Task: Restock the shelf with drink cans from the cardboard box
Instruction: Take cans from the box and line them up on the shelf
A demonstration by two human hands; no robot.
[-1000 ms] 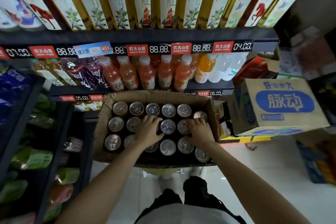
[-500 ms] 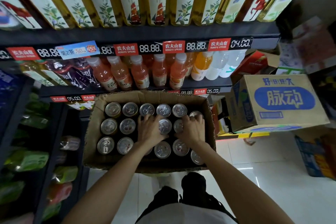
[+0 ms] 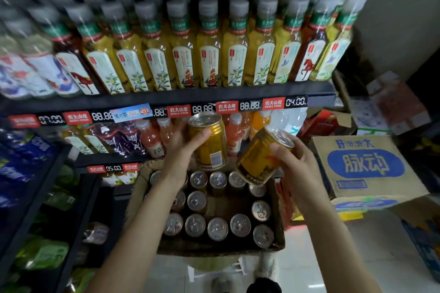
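An open cardboard box (image 3: 277, 244) sits below me, holding several silver-topped cans (image 3: 217, 228) in rows, with gaps in the middle. My left hand (image 3: 184, 143) grips a yellow drink can (image 3: 210, 144) upright above the box. My right hand (image 3: 296, 164) grips a second yellow can (image 3: 260, 158), tilted with its top pointing up and right. Both cans hang in front of the lower shelf (image 3: 114, 160) of orange and purple bottles.
The upper shelf (image 3: 214, 97) carries a full row of yellow tea bottles (image 3: 209, 54) above a strip of price tags. A blue-printed carton (image 3: 364, 166) stands to the right, with more boxes behind it. Dark racks with green packets are at the left. White tiled floor lies below.
Both hands, which were down on the can tops in the box, have each lifted a yellow can out and up. The view has tilted upward to show more of the top shelf.
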